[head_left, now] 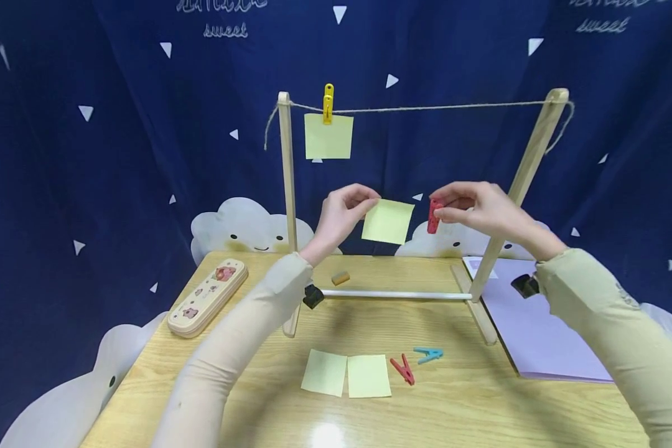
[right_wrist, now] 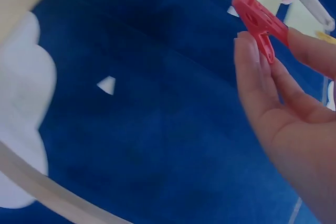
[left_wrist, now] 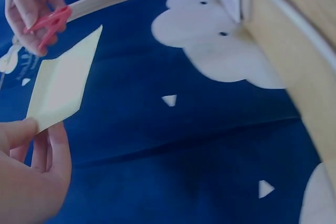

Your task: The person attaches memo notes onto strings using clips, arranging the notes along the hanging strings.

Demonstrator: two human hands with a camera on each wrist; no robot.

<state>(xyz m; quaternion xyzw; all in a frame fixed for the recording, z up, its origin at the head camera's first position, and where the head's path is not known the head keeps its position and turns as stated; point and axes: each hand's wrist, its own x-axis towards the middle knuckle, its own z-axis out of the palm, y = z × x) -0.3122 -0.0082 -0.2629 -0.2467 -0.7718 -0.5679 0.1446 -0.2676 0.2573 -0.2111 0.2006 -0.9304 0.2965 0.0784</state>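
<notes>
In the head view, below the thin beige twine line (head_left: pixel 442 108), the person's left hand (head_left: pixel 344 214) pinches a square pale-yellow paper note (head_left: pixel 388 222) by one corner; the right hand (head_left: pixel 484 208) grips a red plastic clothespin (head_left: pixel 433 216). The left wrist view shows the left hand closed on the note's edge; the right wrist view, the right hand partly curled round the clothespin.

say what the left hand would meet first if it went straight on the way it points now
Past the yellow note that the left hand pinches, it would probably meet the red clothespin in the right hand, judging by the head view; depth is unclear, so it could miss.
</notes>
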